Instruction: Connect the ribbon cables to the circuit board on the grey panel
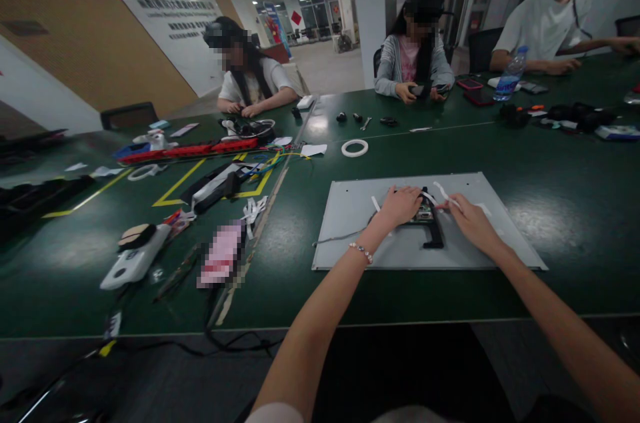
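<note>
A flat grey metal panel (350, 236) lies on the green table in front of me. At its middle sits a small circuit board with a black bracket (433, 229) running toward me. My left hand (400, 204) rests palm down on the board's left side, fingers curled over it. My right hand (467, 217) reaches in from the right, its fingertips pinching a white strip (443, 193) that lies across the board. Another white strip (375, 203) lies just left of my left hand. A thin grey cable (340, 236) trails left off the panel.
A white tape ring (355, 148) lies beyond the panel. Tools, cables, a red power strip (190, 151) and a white device (133, 263) crowd the table's left half. Three other people sit along the far side with phones, a water bottle (510, 76) and black gear.
</note>
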`<control>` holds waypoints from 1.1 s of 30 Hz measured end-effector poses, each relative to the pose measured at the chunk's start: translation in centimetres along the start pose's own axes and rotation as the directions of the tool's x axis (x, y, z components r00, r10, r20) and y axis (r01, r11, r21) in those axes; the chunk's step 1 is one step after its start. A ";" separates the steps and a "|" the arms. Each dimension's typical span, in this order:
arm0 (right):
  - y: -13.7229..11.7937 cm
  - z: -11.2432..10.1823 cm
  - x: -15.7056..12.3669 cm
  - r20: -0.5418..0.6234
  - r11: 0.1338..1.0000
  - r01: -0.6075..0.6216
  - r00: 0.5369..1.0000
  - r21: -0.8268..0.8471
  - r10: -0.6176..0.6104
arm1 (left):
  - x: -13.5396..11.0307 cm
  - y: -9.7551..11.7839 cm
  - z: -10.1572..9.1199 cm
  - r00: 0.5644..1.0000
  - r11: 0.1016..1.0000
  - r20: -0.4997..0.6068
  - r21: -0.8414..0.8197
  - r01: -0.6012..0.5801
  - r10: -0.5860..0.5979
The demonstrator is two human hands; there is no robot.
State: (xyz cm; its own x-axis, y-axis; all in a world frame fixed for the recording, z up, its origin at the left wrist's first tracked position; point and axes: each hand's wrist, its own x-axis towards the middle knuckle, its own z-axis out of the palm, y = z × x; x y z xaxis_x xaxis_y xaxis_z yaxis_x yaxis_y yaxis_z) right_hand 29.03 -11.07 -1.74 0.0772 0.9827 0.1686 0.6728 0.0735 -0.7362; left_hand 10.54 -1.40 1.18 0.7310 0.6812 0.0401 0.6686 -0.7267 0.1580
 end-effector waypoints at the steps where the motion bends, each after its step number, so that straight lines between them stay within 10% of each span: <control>1: 0.0 -0.1 0.0 -0.007 1.000 -0.009 1.000 0.009 0.009 | 0.0 0.0 0.0 1.000 1.000 -0.012 -0.001 0.006 -0.006; 11: 0.0 -0.8 0.5 -0.039 0.948 -0.086 0.994 0.307 0.103 | 0.1 0.1 0.0 0.988 0.982 -0.016 -0.114 0.154 -0.157; 17: -0.8 -1.2 0.2 0.215 0.809 -0.134 0.976 0.573 0.009 | -0.9 1.2 -2.1 0.948 0.834 -0.210 -0.544 0.089 -0.238; 23: -1.9 -1.6 -0.6 0.365 0.837 -0.135 0.928 0.530 -0.081 | -3.3 2.5 -2.2 0.998 0.544 0.054 -0.839 0.029 0.029; 33: -0.7 -2.4 -0.3 0.420 0.931 -0.239 0.901 0.277 0.106 | -5.5 4.5 -0.2 0.973 0.616 0.015 -0.772 0.156 -0.228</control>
State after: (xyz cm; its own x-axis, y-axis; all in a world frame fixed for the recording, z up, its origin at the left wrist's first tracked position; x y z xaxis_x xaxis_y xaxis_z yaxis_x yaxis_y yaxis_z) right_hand 30.28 -11.78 0.33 -0.1682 0.9649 -0.2018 0.4042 -0.1192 -0.9069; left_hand 9.51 -8.44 1.92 0.5610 0.8277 -0.0118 0.4209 -0.2730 0.8650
